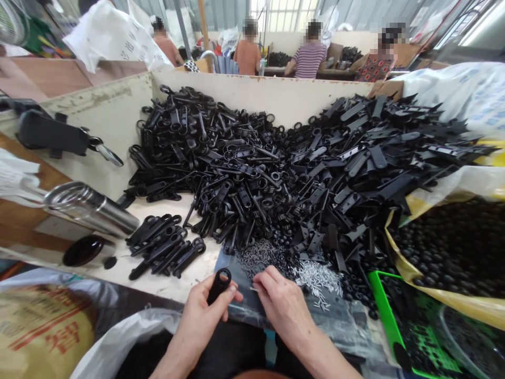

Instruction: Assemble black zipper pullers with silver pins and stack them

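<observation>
My left hand (199, 316) is closed around a black plastic part (218, 285) with a round, ring-like end facing up. To its right, my right hand (283, 300) pinches a small metal pin (253, 288) between thumb and fingers; the fingertips partly hide it. Just beyond the right fingers lie a heap of small dark metal pieces (256, 255) and a heap of shiny silver pins (319, 277), both on a grey-blue mat (246, 300). Several finished-looking black handles with ring ends (165, 245) lie in a group left of the hands.
A large pile of black plastic parts (236, 158) fills the bin behind. At right stand a yellow-edged sack (410, 268) of small black balls and a green tray (384, 305). A steel cup (92, 208) is at left, a white sack (130, 329) below. Several people work behind.
</observation>
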Available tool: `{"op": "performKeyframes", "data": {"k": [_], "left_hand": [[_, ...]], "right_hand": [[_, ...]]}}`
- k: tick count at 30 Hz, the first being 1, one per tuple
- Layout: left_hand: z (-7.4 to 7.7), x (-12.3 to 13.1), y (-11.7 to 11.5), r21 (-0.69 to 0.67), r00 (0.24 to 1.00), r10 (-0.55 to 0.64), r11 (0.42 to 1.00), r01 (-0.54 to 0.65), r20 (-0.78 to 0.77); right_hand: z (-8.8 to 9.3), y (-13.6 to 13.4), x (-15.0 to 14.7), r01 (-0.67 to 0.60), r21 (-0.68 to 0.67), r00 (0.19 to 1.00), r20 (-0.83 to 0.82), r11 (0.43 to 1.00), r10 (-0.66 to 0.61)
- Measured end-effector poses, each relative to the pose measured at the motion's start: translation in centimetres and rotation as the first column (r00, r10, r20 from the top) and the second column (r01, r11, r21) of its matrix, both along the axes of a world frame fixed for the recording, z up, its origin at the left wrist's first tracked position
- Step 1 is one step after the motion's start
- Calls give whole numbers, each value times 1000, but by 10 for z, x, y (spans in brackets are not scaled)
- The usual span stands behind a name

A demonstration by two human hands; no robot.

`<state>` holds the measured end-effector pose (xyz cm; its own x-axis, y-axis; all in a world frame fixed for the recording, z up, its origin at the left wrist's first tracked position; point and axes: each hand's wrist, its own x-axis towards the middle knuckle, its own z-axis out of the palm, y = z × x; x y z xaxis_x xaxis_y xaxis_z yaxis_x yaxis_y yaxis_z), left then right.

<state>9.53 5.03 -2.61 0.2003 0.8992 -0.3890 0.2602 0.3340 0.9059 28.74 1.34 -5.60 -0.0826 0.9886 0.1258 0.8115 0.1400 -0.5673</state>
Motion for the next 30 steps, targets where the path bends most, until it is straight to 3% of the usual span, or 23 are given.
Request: {"op": "performKeyframes", "data": {"k": [3, 5, 6, 8, 10, 11, 13, 17, 20, 26, 30], "left_hand": [[7, 9, -4, -126, 978, 87, 990, -63, 192], [12, 16, -6, -174, 955, 94, 984, -45, 282], [14, 19, -7, -196, 942, 85, 980, -20, 326], [14, 26, -9, -254, 906, 77, 966, 35, 416], [12, 31, -12, -315, 861, 102, 946, 71, 499], [10, 33, -13, -340, 837, 123, 937, 78, 533], [9, 38, -15, -379, 799, 169, 922, 79, 577], [13, 43, -17, -438, 784, 218, 896, 76, 581], [16, 45, -17, -469, 812, 239, 882, 47, 532], [15, 47, -19, -496, 834, 236, 867, 51, 499], [17, 49, -19, -628, 821, 316, 775, 64, 475]], "right_hand": [[10, 4, 3, 50, -88, 987, -151, 995, -63], [18, 6, 3, 74, -210, 904, -400, 975, -155], [22, 6, 3, 75, -294, 797, -556, 953, -234], [29, 4, 0, 28, -459, 444, -790, 888, -423], [33, 0, -4, -38, -532, 152, -840, 846, -522], [34, -2, -7, -67, -542, 71, -840, 838, -538], [33, -8, -12, -94, -546, 4, -836, 833, -548], [27, -16, -16, -72, -562, 4, -826, 824, -563], [24, -18, -13, -46, -544, 70, -838, 838, -541], [16, -21, 2, 171, -224, 458, -844, 959, -279], [16, -26, 12, 181, -112, 594, -780, 977, -199]]}}
